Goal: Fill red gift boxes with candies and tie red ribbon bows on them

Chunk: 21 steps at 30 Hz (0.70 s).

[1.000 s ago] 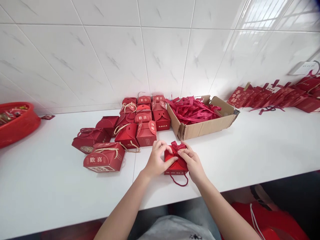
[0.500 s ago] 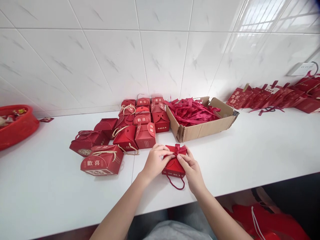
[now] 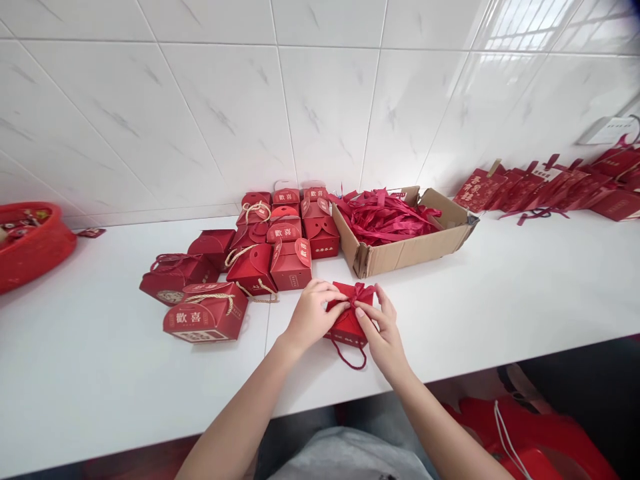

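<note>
A small red gift box stands on the white table between my hands, with a dark red cord handle hanging from its near side. On top of it sits a red ribbon bow. My left hand pinches the ribbon at the bow's left side with thumb and forefinger. From the right, my right hand holds the ribbon by the knot, its outer fingers spread along the box's side.
Beyond my hands lies a cardboard box full of red ribbons. Several red gift boxes are grouped left of it. A red basin is far left; folded red packages lie far right.
The view has shifted slightly. My fingers have moved a little at the knot, and the bow's right loop stands out more to the right. Both hands stay on the ribbon.
</note>
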Each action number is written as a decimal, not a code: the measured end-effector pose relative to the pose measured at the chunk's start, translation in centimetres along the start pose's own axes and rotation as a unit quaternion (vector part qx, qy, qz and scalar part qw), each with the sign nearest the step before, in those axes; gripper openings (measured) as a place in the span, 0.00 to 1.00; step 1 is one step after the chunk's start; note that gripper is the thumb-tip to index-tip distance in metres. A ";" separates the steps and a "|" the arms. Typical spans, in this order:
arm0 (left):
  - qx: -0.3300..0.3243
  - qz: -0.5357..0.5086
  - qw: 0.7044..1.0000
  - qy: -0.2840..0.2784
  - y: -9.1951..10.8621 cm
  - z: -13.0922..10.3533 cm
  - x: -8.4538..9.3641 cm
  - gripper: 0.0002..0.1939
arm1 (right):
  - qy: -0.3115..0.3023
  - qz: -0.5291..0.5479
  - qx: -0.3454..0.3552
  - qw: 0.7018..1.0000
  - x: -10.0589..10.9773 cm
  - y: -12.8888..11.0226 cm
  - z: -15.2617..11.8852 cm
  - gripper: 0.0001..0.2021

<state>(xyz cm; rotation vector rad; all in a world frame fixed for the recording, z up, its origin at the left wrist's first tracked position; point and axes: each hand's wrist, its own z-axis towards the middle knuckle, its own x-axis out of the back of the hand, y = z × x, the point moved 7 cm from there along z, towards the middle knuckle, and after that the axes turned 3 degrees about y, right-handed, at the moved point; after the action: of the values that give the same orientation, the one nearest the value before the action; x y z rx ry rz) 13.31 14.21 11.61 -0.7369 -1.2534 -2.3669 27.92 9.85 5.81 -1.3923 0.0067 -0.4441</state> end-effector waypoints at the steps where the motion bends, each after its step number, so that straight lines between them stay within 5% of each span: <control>1: -0.003 0.002 1.000 0.008 0.0 -0.1 0.0 0.04 | 0.000 -0.007 0.008 1.000 0.0 0.0 -0.1 0.15; 5: -0.014 0.034 0.999 0.017 0.2 -0.1 -0.3 0.07 | -0.045 -0.010 0.013 0.999 -0.7 0.4 -0.4 0.17; 21: -0.081 0.092 0.988 -0.093 1.2 1.1 -0.6 0.07 | -0.091 -0.076 0.087 0.989 0.0 -0.2 0.4 0.16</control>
<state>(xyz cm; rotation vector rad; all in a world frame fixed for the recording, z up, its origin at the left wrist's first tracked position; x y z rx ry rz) 14.70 14.52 12.51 -1.0964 -1.0199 -2.3083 27.99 10.17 6.06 -1.2602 -0.2830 -0.4328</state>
